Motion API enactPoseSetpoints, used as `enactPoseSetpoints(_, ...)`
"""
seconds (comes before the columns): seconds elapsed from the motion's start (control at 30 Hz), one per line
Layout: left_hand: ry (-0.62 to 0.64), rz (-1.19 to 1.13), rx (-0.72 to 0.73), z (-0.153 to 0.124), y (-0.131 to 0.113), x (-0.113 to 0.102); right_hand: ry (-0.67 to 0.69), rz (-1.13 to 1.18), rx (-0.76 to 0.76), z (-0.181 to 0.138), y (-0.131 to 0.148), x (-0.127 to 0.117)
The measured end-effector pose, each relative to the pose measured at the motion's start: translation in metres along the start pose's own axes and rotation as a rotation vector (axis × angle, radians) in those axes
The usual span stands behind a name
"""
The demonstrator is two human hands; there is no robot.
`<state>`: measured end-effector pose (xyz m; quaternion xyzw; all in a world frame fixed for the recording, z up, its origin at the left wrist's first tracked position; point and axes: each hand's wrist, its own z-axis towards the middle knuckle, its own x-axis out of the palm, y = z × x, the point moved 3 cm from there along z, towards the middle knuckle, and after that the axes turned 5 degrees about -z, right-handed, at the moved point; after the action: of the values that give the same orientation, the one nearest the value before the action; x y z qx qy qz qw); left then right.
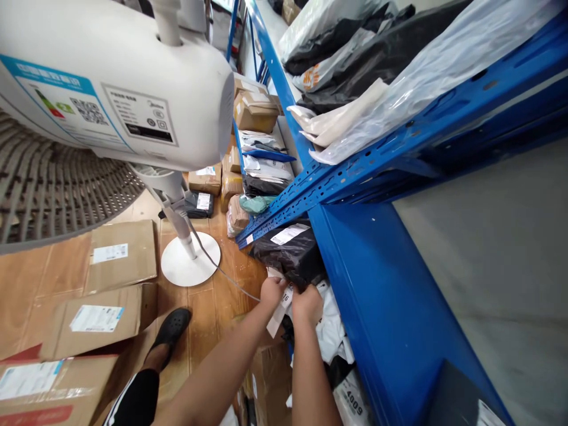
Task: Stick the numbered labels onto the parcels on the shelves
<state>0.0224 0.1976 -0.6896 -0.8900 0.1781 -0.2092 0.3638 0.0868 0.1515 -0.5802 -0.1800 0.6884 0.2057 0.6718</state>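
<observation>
Low beside the blue shelf, my left hand [272,291] is closed on a white paper label strip [279,313] with printed digits, part of which hangs down between my hands. My right hand [307,304] is closed at the lower edge of a black plastic-wrapped parcel [288,251], its fingers partly hidden behind the hand. That parcel carries a white shipping label [290,234] on top. Just past my right hand lie crumpled white plastic packages [332,331].
A white standing fan [190,118] looms at upper left, its round base [190,260] on the floor with a cable running toward my hands. Cardboard boxes [122,251] line the left. A blue metal shelf [373,266] rises on the right, with bagged parcels [355,65] above.
</observation>
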Motion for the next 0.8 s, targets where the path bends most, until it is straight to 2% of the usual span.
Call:
enactPoseSetpoints(0.3, -0.012, -0.009, -0.065, -0.006, 0.009, 0.008, -0.09, -0.043, 0.015, -0.005, 0.0, 0.009)
enactPoseSetpoints(0.43, -0.053, 0.048, -0.038, -0.006, 0.003, 0.005, -0.102, -0.05, -0.002, -0.005, 0.002, 0.013)
enactPoseSetpoints(0.6, 0.01, 0.047, -0.034, -0.014, -0.003, 0.001, -0.108, -0.044, 0.008, -0.004, 0.001, 0.016)
enactPoseSetpoints(0.67, -0.001, 0.082, -0.023, -0.018, -0.007, -0.001, -0.102, -0.041, 0.009, -0.005, 0.001, 0.017)
enactPoseSetpoints(0.8, 0.004, 0.179, 0.049, -0.032, -0.02, -0.016, -0.087, -0.045, 0.025, -0.006, 0.001, 0.017)
